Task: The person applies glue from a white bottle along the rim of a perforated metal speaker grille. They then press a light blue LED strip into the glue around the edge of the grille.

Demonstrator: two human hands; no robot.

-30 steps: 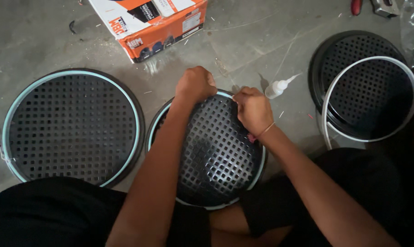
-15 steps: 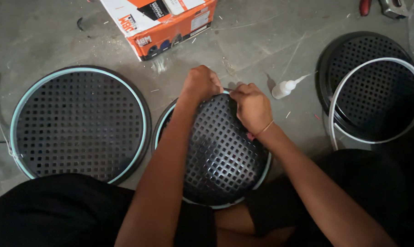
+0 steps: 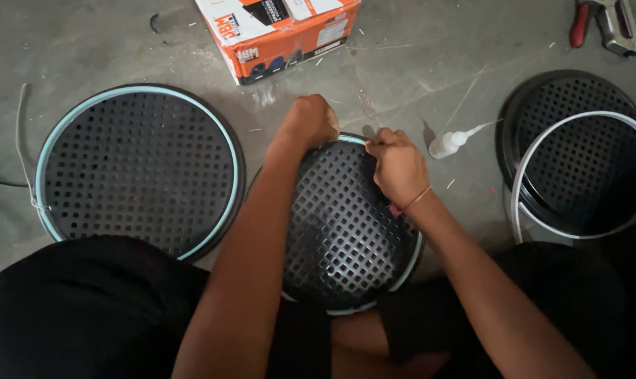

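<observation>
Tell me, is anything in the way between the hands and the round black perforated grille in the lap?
Nothing visible is. The left hand and right hand both rest directly on the far rim of the middle grille, at its pale blue edge ring. The small white squeeze bottle lies on the floor to the right, apart from the hands.

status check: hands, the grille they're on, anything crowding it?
Left hand and right hand both closed on far rim of black perforated round grille with pale blue edge trim. Small white squeeze bottle lies just right of it, not touching.
</observation>
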